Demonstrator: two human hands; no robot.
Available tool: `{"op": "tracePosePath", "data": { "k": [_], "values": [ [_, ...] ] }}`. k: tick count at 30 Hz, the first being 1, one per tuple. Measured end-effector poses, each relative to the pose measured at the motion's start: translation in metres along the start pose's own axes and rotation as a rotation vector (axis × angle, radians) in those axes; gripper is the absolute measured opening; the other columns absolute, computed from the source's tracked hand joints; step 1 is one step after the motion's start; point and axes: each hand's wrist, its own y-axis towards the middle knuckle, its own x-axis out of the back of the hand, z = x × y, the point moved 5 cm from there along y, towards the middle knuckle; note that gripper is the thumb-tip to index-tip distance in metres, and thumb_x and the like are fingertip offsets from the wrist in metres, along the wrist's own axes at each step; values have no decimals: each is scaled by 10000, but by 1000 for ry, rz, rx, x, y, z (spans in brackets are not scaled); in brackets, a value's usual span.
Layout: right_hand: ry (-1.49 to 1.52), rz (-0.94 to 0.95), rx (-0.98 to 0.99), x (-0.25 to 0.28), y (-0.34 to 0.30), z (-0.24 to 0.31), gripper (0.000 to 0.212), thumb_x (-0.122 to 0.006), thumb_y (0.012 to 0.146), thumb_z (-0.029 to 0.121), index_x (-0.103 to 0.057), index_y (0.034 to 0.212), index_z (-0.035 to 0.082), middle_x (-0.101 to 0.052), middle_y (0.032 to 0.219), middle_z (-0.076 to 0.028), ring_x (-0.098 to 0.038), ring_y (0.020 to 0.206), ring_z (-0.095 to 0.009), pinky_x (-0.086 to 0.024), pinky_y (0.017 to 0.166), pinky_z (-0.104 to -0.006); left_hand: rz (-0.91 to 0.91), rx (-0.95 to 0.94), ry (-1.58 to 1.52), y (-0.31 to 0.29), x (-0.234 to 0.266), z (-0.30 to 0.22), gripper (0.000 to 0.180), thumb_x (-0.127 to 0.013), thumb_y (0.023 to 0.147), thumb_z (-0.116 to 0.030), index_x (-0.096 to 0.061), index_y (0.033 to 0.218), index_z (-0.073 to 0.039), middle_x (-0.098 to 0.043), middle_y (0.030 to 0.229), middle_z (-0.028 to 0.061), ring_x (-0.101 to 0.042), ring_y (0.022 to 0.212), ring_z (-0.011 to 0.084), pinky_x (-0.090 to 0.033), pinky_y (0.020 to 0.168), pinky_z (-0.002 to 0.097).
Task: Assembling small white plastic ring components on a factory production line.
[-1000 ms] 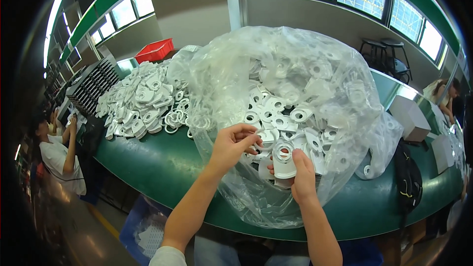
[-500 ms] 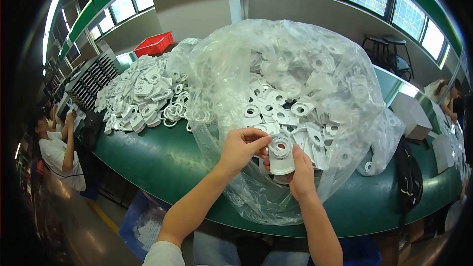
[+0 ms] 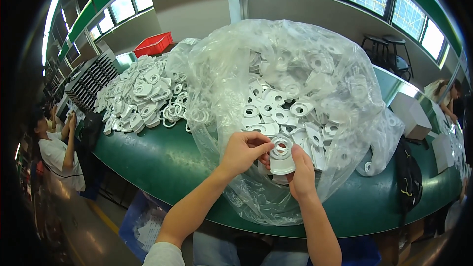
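In front of the open bag, my right hand [image 3: 303,171] grips a white plastic part [image 3: 283,167], a flat piece with rounded edges and a round hole. Around that hole lies a white ring [image 3: 280,140]. My left hand [image 3: 242,152] is closed, its thumb and index finger pinched at the ring's left rim. Some of the fingers of both hands are hidden behind the part. Just beyond, many similar white parts [image 3: 280,115] spill from a large clear plastic bag [image 3: 217,69].
To the left, white parts [image 3: 140,91] are heaped on the green table [image 3: 148,160], with loose white rings [image 3: 172,113] beside them. A red crate [image 3: 153,44] stands behind. White boxes [image 3: 411,116] and a black bag [image 3: 410,177] sit at right. Co-workers [image 3: 61,152] are on both sides.
My left hand has shifted slightly right and down over the part. The ring now looks flatter around the hole. My right hand stays nearly still.
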Motion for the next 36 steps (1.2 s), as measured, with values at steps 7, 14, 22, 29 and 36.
{"op": "tracePosePath", "data": {
  "k": [7,14,22,29,36],
  "values": [
    [-193,-3,114,5,4,-5,286,-448,896,-8,-466,1178,-54,-627,998,-154,-663,799,-203,-550,731,-307,-31,-27,70,-2,0,-3,139,-673,810,-28,-641,925,44,-647,732,68,-607,609,95,-503,550,216],
    [-210,75,129,-1,0,3,467,-461,848,-78,-371,1307,-56,-612,1057,-173,-665,869,-247,-546,791,-324,0,-91,37,-2,1,-7,180,-673,805,-21,-638,973,29,-644,848,59,-600,715,78,-485,603,207],
    [-293,50,215,-1,-2,3,439,-512,845,-73,-418,1272,-38,-608,1074,-120,-623,929,-178,-502,808,-285,55,-116,109,0,3,-6,164,-652,831,-56,-667,962,43,-651,798,37,-587,695,69,-479,581,222],
    [-363,49,164,1,-2,2,263,-493,908,37,-485,1165,-19,-609,1042,-125,-650,811,-180,-545,698,-287,-11,-127,38,-1,3,-6,163,-648,833,-55,-668,959,46,-641,740,37,-554,619,72,-450,566,209],
    [-316,35,145,-14,-7,10,239,-454,933,68,-480,1156,-15,-608,1020,-119,-650,793,-183,-551,586,-268,7,-121,11,-1,3,-2,164,-615,847,-14,-656,989,59,-660,823,54,-584,672,94,-475,602,224]
  ]
}}
